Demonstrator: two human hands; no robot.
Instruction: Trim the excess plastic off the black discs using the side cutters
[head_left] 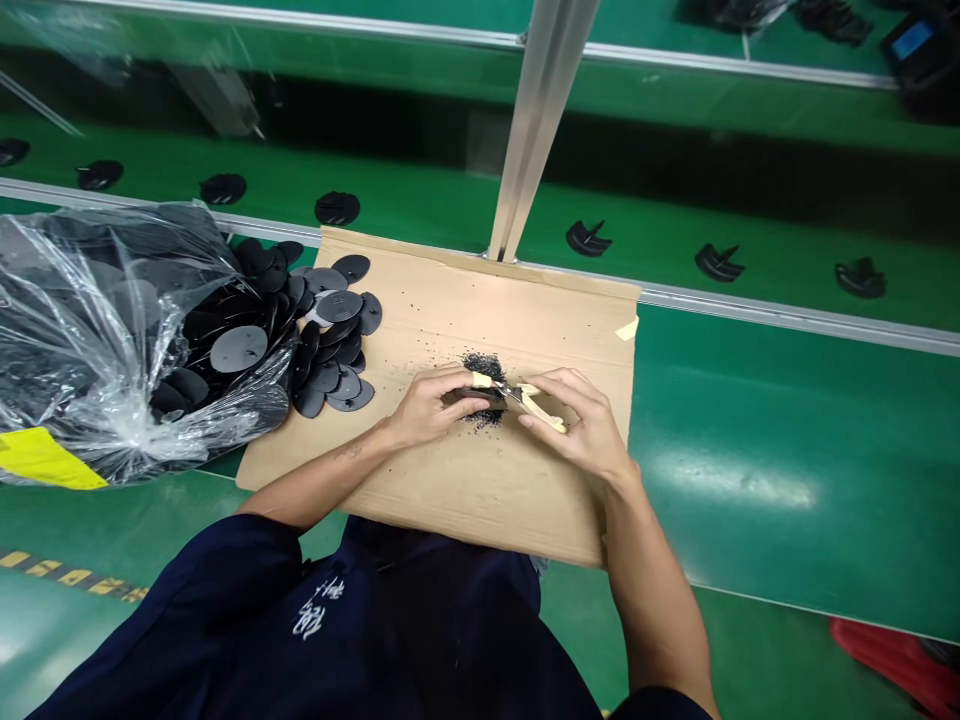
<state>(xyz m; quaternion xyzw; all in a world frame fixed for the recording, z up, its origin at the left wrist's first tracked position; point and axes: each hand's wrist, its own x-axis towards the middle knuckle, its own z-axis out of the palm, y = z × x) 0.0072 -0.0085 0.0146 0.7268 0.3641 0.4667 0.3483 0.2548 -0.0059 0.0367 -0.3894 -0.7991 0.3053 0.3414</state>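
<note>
My left hand (436,405) is closed on a black plastic disc (491,399), seen nearly edge-on, with something pale yellow at the fingertips. In my right hand (581,415) is a pair of cutting pliers (536,405) with pale yellow handles. Their metal jaws point left and meet the edge of the disc; whether they touch it I cannot tell. Beneath both hands lies a pile of small black scraps (482,366) on a sheet of cardboard (450,480). The underside of the disc is hidden.
A clear plastic bag (142,400) spills many black discs (341,306) onto the cardboard's left side. Behind stands a metal post (536,130) on a rail. Black parts (337,207) sit spaced along the green surface beyond. Green tabletop (750,430) extends to the right.
</note>
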